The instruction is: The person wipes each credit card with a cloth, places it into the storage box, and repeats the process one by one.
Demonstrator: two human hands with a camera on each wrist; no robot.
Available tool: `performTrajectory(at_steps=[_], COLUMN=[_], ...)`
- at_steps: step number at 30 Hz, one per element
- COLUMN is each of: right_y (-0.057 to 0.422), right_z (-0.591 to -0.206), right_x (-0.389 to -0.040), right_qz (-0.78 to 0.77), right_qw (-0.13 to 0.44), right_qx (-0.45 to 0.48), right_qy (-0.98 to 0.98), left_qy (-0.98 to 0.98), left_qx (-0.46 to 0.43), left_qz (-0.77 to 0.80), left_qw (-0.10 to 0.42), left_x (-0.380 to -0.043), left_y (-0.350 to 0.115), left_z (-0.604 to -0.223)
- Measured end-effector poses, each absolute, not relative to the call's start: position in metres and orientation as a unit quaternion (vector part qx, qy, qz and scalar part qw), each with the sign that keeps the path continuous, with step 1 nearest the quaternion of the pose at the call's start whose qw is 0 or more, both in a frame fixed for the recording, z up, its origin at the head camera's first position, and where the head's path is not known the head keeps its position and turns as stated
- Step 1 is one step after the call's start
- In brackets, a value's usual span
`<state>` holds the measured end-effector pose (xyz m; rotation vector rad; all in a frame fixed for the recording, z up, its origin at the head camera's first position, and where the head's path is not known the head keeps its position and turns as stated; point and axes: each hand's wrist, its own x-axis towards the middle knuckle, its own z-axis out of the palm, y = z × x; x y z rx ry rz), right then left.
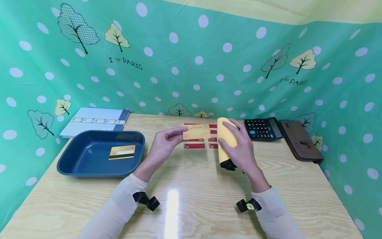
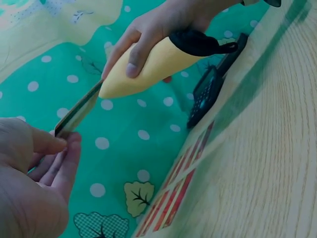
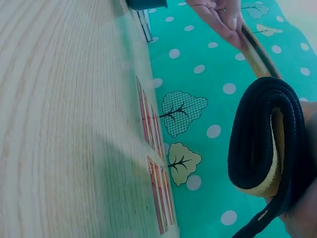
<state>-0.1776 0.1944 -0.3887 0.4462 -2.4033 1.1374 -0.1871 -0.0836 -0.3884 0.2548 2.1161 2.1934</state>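
Observation:
In the head view my left hand (image 1: 167, 141) pinches a gold card (image 1: 197, 131) by its left edge, thumb and fingers on either side, above the table. Seen from the left wrist, the card (image 2: 81, 109) is nearly edge-on and its far end meets the yellow cloth (image 2: 143, 74). My right hand (image 1: 240, 142) grips that folded yellow cloth (image 1: 225, 134), fingers curled over it. Black trim (image 3: 265, 94) and a black loop (image 3: 252, 223) show at the cloth's near end. Below the card, several red-and-gold cards (image 1: 194, 146) lie in two columns on the table, partly hidden.
A blue basin (image 1: 101, 171) on the left holds another gold card (image 1: 121, 152) with a black stripe. Behind it lies a pale notebook (image 1: 92, 121). At the back right are a black calculator (image 1: 262, 128) and a brown wallet (image 1: 301, 141). A green dotted curtain (image 1: 191, 79) encloses the wooden table (image 1: 203, 205).

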Motion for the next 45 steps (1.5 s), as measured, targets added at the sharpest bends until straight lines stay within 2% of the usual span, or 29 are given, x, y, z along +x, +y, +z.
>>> performTrajectory(at_steps=[11, 18, 27, 32, 35, 45], right_y=[0.192, 0.192, 0.191, 0.189, 0.188, 0.179], right_z=[-0.388, -0.387, -0.384, -0.383, -0.382, -0.382], right_x=[-0.177, -0.176, -0.175, -0.171, -0.17, -0.164], right_qz=[0.409, 0.414, 0.416, 0.418, 0.419, 0.416], right_qw=[0.217, 0.213, 0.213, 0.201, 0.201, 0.205], right_qx=[0.165, 0.165, 0.166, 0.158, 0.16, 0.175], right_qy=[-0.871, -0.869, -0.869, -0.872, -0.871, -0.869], left_qy=[0.678, 0.69, 0.744, 0.716, 0.688, 0.68], left_qx=[0.07, 0.046, 0.022, 0.009, 0.013, 0.045], left_qz=[0.732, 0.723, 0.667, 0.698, 0.726, 0.732], left_qw=[-0.018, -0.007, -0.031, -0.005, 0.005, -0.007], left_x=[-0.187, -0.189, -0.188, -0.187, -0.186, -0.185], left_y=[-0.083, -0.084, -0.084, -0.084, -0.083, -0.082], left_z=[-0.391, -0.391, -0.393, -0.393, -0.393, -0.394])
